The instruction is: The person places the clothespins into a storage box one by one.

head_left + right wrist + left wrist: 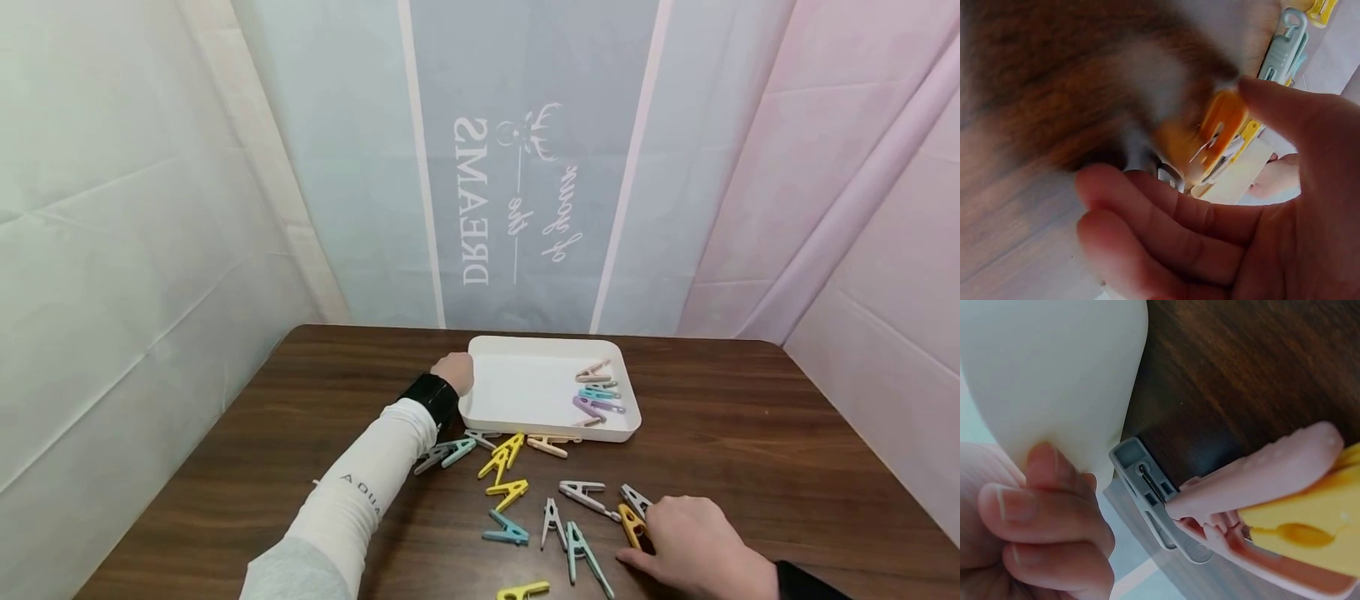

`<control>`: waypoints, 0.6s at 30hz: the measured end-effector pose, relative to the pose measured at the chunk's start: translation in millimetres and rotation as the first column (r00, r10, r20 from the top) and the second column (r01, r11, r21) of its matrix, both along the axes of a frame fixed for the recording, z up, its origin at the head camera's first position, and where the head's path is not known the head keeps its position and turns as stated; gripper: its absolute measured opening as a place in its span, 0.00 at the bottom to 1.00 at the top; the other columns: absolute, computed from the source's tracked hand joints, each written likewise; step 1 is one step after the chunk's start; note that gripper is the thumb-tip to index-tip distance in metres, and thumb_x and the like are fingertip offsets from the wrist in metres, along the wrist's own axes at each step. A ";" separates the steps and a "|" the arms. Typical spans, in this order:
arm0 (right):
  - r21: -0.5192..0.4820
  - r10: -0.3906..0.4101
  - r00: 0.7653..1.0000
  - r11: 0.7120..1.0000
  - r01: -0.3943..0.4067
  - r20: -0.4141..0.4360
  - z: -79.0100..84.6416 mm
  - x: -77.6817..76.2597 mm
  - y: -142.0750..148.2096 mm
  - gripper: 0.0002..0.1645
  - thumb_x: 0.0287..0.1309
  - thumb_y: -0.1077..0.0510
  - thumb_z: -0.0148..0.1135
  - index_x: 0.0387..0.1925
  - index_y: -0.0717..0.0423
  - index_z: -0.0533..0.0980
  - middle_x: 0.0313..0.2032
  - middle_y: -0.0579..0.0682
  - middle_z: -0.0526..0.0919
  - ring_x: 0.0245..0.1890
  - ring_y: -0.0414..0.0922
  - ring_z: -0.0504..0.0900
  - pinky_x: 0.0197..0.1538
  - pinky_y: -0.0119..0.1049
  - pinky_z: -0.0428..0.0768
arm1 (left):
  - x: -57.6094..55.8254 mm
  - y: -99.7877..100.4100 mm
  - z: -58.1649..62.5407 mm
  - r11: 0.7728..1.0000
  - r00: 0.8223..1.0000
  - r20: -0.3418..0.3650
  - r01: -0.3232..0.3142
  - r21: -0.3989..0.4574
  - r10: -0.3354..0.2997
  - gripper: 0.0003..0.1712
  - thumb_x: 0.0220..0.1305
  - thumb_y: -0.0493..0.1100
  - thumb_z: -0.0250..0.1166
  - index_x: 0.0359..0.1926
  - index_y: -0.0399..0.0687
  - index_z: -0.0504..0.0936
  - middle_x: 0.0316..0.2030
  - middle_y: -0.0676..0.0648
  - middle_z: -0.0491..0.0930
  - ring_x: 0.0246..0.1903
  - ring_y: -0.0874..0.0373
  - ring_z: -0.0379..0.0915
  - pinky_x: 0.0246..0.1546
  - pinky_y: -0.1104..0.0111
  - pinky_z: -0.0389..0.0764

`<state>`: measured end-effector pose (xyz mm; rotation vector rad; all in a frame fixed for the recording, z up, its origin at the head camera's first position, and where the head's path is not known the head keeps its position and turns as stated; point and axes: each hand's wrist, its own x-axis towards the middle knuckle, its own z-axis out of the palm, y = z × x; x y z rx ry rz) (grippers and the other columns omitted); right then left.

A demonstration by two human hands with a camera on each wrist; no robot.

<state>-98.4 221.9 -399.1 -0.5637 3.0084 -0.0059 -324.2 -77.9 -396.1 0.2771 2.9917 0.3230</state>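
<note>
My left hand [453, 372] grips the left side of a white tray [551, 432]; in the left wrist view its curled fingers [1047, 512] press on the tray's wall [1060, 369]. A grey clothespin [1127, 455] and a pink clothespin [1260, 475] lie close beside that hand. My right hand [693, 537] is low over the table at an orange clothespin [632, 527]. Its thumb [1279, 103] is right at the orange clothespin [1222, 119], apart from the other fingers. Another grey clothespin [636, 500] is partly hidden behind this hand.
Inside the tray, at its right side, lie several clothespins, among them a purple one [588, 407]. More are scattered in front of it: yellow [512, 493], blue [507, 531], mint green [576, 542] and pale pink [581, 490]. A printed curtain [525, 50] hangs behind the wooden table [720, 400].
</note>
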 end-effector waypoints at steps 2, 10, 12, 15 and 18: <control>-0.003 0.010 1.000 1.000 -0.010 -0.003 0.2 -0.7 1.4 0.31 0.48 0.31 0.67 0.11 0.45 0.65 0.12 0.40 0.62 0.13 0.38 0.61 0.18 0.37 0.64 | -0.2 0.3 1.2 1.000 1.000 0.002 0.003 0.000 -0.003 0.13 0.73 0.35 0.51 0.41 0.36 0.82 0.27 0.44 0.77 0.23 0.53 0.71 0.26 0.63 0.73; -0.009 0.036 0.999 0.999 -0.036 -0.016 2.3 -0.7 7.8 0.27 0.48 0.36 0.70 0.14 0.45 0.66 0.13 0.40 0.62 0.14 0.38 0.61 0.18 0.37 0.63 | 2.7 1.3 6.1 1.000 1.000 0.007 0.003 -0.001 -0.003 0.13 0.73 0.35 0.50 0.40 0.36 0.82 0.24 0.45 0.74 0.21 0.54 0.70 0.25 0.64 0.72; -0.006 0.055 0.998 0.998 -0.055 -0.037 1.2 -0.2 9.2 0.27 0.47 0.36 0.70 0.14 0.46 0.66 0.13 0.39 0.62 0.14 0.37 0.60 0.18 0.37 0.63 | 3.7 1.3 6.6 1.000 1.000 0.007 0.005 -0.003 -0.005 0.13 0.73 0.35 0.50 0.39 0.36 0.82 0.23 0.45 0.73 0.21 0.54 0.69 0.24 0.65 0.71; -0.002 0.076 0.996 0.997 -0.077 -0.052 0.2 -0.1 11.2 0.26 0.47 0.37 0.70 0.16 0.46 0.67 0.13 0.39 0.61 0.13 0.37 0.60 0.17 0.36 0.62 | 4.4 1.4 6.1 1.000 1.000 0.005 0.007 -0.005 -0.007 0.13 0.73 0.35 0.50 0.38 0.36 0.82 0.22 0.45 0.74 0.20 0.55 0.68 0.23 0.65 0.71; -0.001 0.095 0.994 0.995 -0.096 -0.049 1.1 -0.3 13.4 0.25 0.49 0.37 0.69 0.16 0.46 0.67 0.13 0.38 0.60 0.13 0.36 0.59 0.17 0.36 0.61 | 4.4 1.7 5.9 1.000 1.000 0.011 0.005 -0.006 -0.005 0.13 0.73 0.35 0.51 0.40 0.36 0.82 0.23 0.45 0.75 0.21 0.54 0.69 0.24 0.64 0.71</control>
